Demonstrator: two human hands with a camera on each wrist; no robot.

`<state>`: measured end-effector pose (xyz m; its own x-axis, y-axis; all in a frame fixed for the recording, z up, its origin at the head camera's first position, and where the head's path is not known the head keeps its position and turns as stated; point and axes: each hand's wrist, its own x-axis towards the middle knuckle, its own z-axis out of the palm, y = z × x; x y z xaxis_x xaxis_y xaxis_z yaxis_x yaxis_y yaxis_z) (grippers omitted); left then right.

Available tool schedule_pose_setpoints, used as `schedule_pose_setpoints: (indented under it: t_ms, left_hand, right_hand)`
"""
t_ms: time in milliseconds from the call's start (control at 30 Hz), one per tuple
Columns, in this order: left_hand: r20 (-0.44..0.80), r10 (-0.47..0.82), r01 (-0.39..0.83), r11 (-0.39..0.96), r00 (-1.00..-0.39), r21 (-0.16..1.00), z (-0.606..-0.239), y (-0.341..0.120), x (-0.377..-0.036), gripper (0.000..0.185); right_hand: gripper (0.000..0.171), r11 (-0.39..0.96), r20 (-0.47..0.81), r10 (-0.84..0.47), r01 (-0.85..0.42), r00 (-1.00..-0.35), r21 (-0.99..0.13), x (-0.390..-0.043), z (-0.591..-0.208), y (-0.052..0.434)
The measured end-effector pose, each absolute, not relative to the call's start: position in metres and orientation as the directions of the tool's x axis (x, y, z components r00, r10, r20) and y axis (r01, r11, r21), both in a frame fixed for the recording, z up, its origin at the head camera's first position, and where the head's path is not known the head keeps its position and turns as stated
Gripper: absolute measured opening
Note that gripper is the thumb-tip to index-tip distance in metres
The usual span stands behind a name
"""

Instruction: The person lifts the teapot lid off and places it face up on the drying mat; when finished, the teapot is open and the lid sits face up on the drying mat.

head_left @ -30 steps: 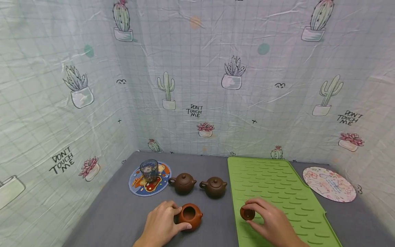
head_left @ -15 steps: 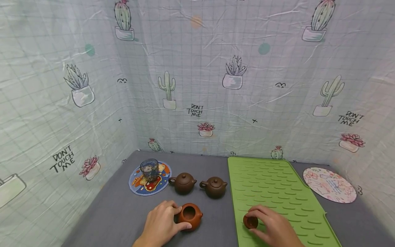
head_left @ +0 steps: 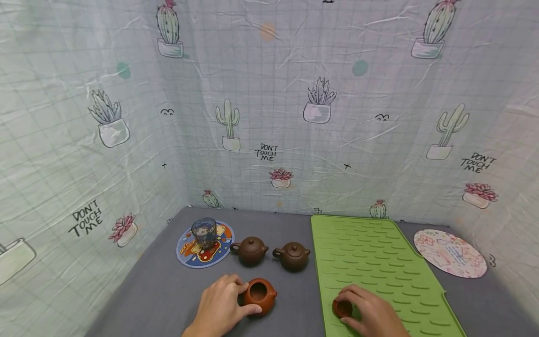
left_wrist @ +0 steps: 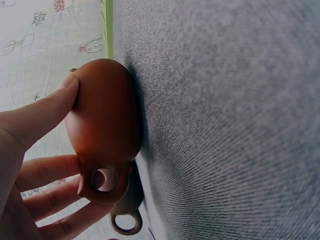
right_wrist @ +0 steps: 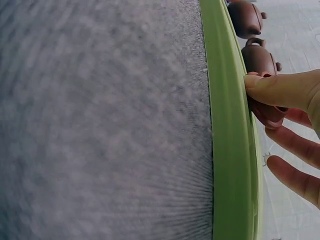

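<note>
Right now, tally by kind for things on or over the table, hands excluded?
Teapots: 3 (left brown teapot, right brown teapot, orange teapot)
Mats: 3 (blue round mat, pink round mat, green mat)
Glass: 1
Small reddish-brown piece in right hand: 1
Total: 8

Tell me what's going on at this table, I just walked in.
A person is handling pottery with both hands. The left hand grips an orange-brown teapot with its top open, on the grey cloth. The right hand pinches a small reddish-brown piece, hollow side up, at the green mat; I can't tell whether it's a lid or a cup. Two dark brown lidded teapots stand farther back.
</note>
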<state>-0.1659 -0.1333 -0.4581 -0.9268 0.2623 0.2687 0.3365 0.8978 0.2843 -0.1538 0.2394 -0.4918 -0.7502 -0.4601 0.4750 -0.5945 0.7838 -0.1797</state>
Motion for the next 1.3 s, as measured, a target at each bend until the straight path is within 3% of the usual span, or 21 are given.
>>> schedule_pose_setpoints:
  t_ms: [633,1300]
  left_hand:
    - [0.26,0.25,0.323,0.901,-0.933,0.291,-0.457,-0.133,-0.166,0.065]
    - [0.264,0.247,0.318,0.906,-0.932,0.278,-0.456,-0.132,-0.164,0.061]
  right_hand:
    - [0.034,0.831,0.228,-0.458,-0.505,-0.859,-0.232,-0.161,-0.472,0.236]
    - [0.036,0.839,0.181,-0.45,-0.484,-0.874,-0.248,-0.164,-0.471,0.235]
